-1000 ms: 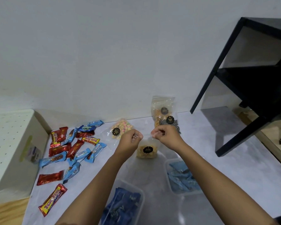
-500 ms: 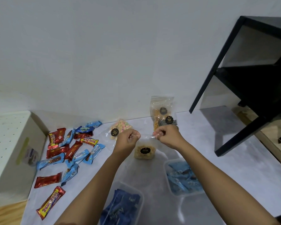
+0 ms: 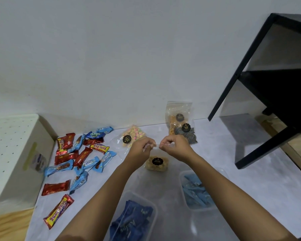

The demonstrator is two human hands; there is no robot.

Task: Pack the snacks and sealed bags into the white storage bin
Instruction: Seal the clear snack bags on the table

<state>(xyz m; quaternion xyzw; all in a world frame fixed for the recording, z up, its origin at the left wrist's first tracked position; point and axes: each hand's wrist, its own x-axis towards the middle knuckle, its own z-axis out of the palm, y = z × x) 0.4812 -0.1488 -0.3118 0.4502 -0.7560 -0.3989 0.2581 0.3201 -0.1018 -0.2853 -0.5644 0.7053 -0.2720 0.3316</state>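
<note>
Both hands meet over the middle of the grey surface [image 3: 261,192], holding a small clear bag of pale yellow snacks [image 3: 157,164] with a round black label. The left hand [image 3: 142,149] and the right hand [image 3: 175,146] each have curled fingers pinching the bag's clear top edge, knuckles almost touching. The filled lower part of the bag sits just near of the hands. Whether it rests on the surface or hangs slightly above it is hard to tell.

The white storage bin [image 3: 16,153] stands at the far left edge, its perforated face towards the camera, well apart from the held bag. Between the bin and the hands lies a loose scatter of snack bars in red and blue wrappers [image 3: 76,157], some overlapping.

Just far of the left hand lies a bag of pastel puffs [image 3: 134,133]. Far of the right hand a tall sealed bag of orange snacks [image 3: 178,113] leans on the wall, with a bag of dark striped pieces [image 3: 186,134] in front of it.

Near the camera are two clear tubs. One holds dark blue packets [image 3: 134,220] between the forearms, and the other holds light blue packets [image 3: 195,193] beside the right forearm. A black shelf frame [image 3: 261,153] stands at the right.
</note>
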